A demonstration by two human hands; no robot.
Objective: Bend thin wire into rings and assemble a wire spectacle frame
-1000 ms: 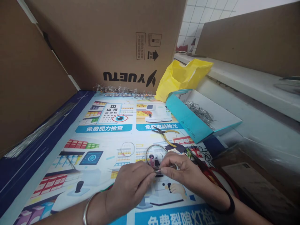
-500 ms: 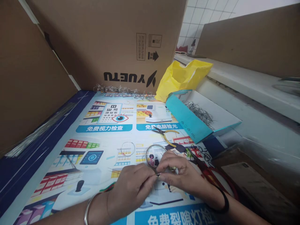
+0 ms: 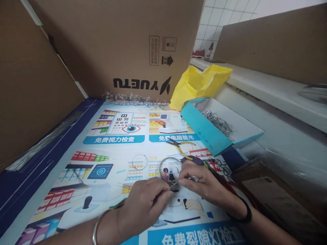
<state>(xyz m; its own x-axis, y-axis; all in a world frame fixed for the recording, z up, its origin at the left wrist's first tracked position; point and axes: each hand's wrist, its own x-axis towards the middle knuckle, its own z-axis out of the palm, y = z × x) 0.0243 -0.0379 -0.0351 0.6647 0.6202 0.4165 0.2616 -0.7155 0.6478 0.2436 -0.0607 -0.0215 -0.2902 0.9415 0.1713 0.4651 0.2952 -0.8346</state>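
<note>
My left hand [image 3: 146, 200], with a bangle at the wrist, pinches a thin wire [image 3: 174, 185] between thumb and forefinger. Just right of it, my right hand [image 3: 200, 182] has thumb and forefinger closed on the same wire; a short stretch shows between the hands. A round wire ring [image 3: 170, 158] stands out behind the fingers and seems to be part of this wire, though the join is hidden. Past the right hand lie pliers [image 3: 176, 143] with yellow handles. A thinner wire ring [image 3: 139, 155] rests on the printed sheet [image 3: 117, 153] to the left.
A teal box [image 3: 201, 127] at the right holds a heap of bent wire pieces [image 3: 217, 122]. Behind it stands a yellow bag [image 3: 196, 86]. Cardboard [image 3: 114, 44] walls the back and left. Small black loops [image 3: 219, 167] and a red-handled tool, partly hidden, lie beside my right forearm.
My right hand has drawn slightly right and up, away from my left fingers, so more wire shows between them. The left hand has barely moved.
</note>
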